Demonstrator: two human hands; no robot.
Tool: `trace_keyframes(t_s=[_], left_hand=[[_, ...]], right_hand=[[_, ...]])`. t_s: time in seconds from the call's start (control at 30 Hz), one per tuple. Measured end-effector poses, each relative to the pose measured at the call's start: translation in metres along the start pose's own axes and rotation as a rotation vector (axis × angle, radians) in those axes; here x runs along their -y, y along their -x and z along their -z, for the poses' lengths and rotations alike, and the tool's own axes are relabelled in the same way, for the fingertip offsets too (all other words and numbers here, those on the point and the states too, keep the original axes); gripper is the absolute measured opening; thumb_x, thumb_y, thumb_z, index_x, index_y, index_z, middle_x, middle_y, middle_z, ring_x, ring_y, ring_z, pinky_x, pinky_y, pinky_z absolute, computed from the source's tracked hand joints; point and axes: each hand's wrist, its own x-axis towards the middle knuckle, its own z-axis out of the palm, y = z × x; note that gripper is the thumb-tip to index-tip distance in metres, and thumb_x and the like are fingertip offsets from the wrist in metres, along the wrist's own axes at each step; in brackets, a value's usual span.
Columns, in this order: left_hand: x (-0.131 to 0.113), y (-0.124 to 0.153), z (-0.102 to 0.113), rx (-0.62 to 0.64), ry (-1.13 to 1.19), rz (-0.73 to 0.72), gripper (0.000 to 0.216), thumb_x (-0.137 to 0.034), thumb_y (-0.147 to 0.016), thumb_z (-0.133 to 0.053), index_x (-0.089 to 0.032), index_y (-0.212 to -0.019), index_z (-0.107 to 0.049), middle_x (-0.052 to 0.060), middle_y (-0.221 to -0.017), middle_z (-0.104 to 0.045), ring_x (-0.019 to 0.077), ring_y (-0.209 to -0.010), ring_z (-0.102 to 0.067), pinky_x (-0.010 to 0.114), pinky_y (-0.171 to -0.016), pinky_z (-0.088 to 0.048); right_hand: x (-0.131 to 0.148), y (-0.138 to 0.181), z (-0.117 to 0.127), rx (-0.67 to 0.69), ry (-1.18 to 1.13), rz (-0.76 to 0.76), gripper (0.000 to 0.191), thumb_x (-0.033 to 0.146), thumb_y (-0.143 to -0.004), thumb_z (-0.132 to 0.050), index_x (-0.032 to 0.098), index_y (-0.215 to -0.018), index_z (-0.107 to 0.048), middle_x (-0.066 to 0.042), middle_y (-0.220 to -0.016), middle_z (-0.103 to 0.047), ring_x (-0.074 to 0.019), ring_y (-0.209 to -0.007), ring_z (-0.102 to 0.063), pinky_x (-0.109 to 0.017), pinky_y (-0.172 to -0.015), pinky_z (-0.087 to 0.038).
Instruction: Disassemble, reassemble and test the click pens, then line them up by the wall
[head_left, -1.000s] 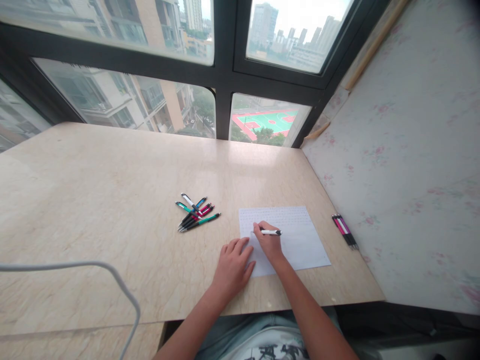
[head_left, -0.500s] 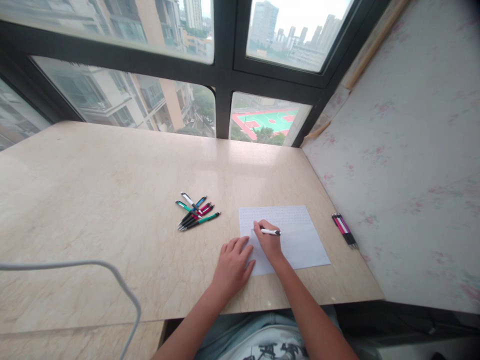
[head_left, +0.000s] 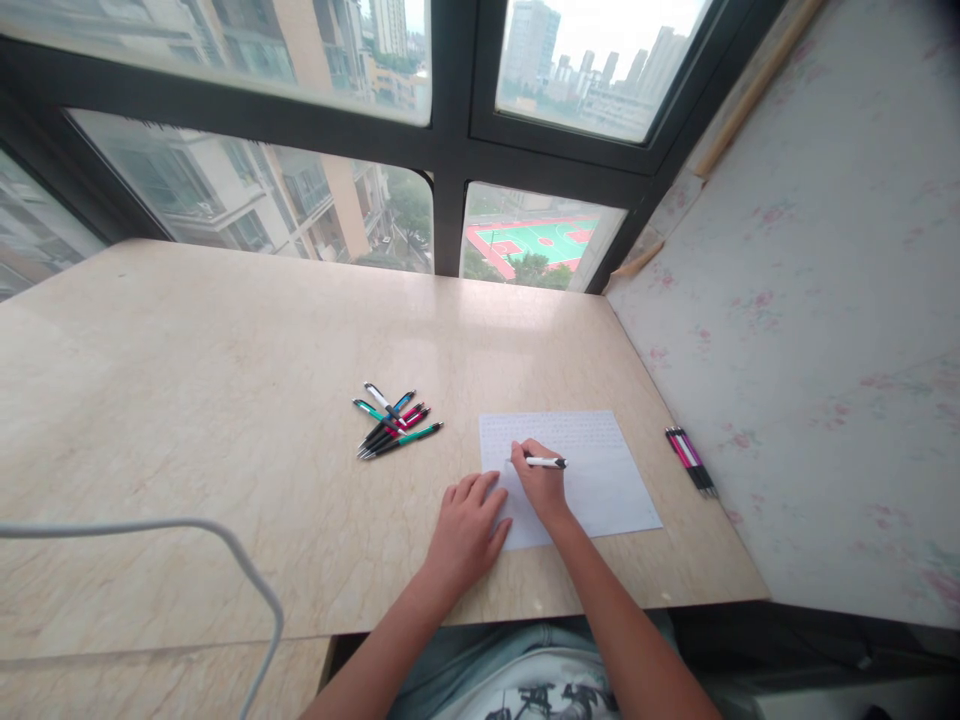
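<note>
A white sheet of paper (head_left: 607,495) lies on the stone-patterned ledge, with rows of handwriting across its upper part. My right hand (head_left: 541,482) is closed round a white pen (head_left: 541,462) with a black end, its tip at the left side of the sheet, just under the written rows. My left hand (head_left: 470,520) lies flat with fingers spread, partly over the paper's lower left edge and partly on the ledge. Left of the sheet, several pens (head_left: 394,425) with green, blue, red and white barrels are heaped crosswise.
Several pink, white and purple pens (head_left: 690,462) lie side by side against the flowered wall (head_left: 810,370) on the right. A grey cable (head_left: 225,535) arcs over the ledge (head_left: 187,400) at lower left. Dark-framed windows (head_left: 450,150) rise behind.
My right hand and the pen have shifted slightly to the right along the line on the paper. My left hand stays where it was.
</note>
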Motion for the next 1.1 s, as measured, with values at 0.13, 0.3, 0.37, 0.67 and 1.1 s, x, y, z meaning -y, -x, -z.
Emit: trace_keyframes(t_s=[0.13,0.3,0.37,0.67,1.1], left_hand=[[-0.0001,-0.0001,-0.0001,0.003,-0.001,0.002,0.026,-0.023,-0.083,-0.058,-0.024,-0.109,-0.058,0.01,-0.131,-0.053,0.0297,-0.116,-0.045,0.046,-0.091,-0.038],[0.0002,-0.0002,-0.0003,0.025,-0.009,0.004,0.026,-0.024,-0.083,-0.057,-0.024,-0.11,-0.057,0.009,-0.133,-0.052,0.0299,-0.117,-0.045,0.046,-0.092,-0.037],[0.0006,-0.0002,-0.0005,0.027,-0.011,0.005,0.027,-0.025,-0.083,-0.057,-0.024,-0.11,-0.057,0.009,-0.133,-0.052,0.0298,-0.117,-0.045,0.046,-0.092,-0.037],[0.0018,0.0002,-0.0018,0.012,-0.018,0.005,0.027,-0.025,-0.083,-0.058,-0.024,-0.11,-0.058,0.009,-0.132,-0.053,0.0295,-0.117,-0.045,0.046,-0.092,-0.038],[0.0025,0.0004,-0.0021,0.023,-0.018,0.005,0.025,-0.025,-0.084,-0.057,-0.024,-0.109,-0.058,0.009,-0.133,-0.053,0.0299,-0.118,-0.045,0.047,-0.092,-0.038]], right_hand=[[0.0007,0.0008,0.0008,-0.025,-0.014,-0.029,0.04,0.036,-0.091,-0.045,0.019,-0.055,-0.048,0.004,-0.051,-0.045,-0.0104,-0.05,-0.038,-0.024,-0.052,-0.03],[0.0003,0.0009,-0.0002,-0.028,-0.016,-0.035,0.039,0.035,-0.09,-0.046,0.018,-0.055,-0.049,0.004,-0.051,-0.047,-0.0101,-0.05,-0.039,-0.023,-0.053,-0.031],[0.0002,0.0008,-0.0005,-0.03,-0.015,-0.031,0.039,0.035,-0.09,-0.046,0.018,-0.055,-0.049,0.004,-0.051,-0.047,-0.0099,-0.05,-0.038,-0.023,-0.053,-0.03],[-0.0009,-0.0003,-0.0023,-0.035,-0.016,-0.021,0.04,0.035,-0.091,-0.045,0.018,-0.054,-0.046,0.005,-0.05,-0.045,-0.0098,-0.05,-0.037,-0.023,-0.052,-0.029],[-0.0029,-0.0004,-0.003,-0.032,-0.038,-0.026,0.038,0.034,-0.09,-0.045,0.018,-0.056,-0.049,0.004,-0.053,-0.05,-0.0098,-0.051,-0.04,-0.023,-0.054,-0.031]])
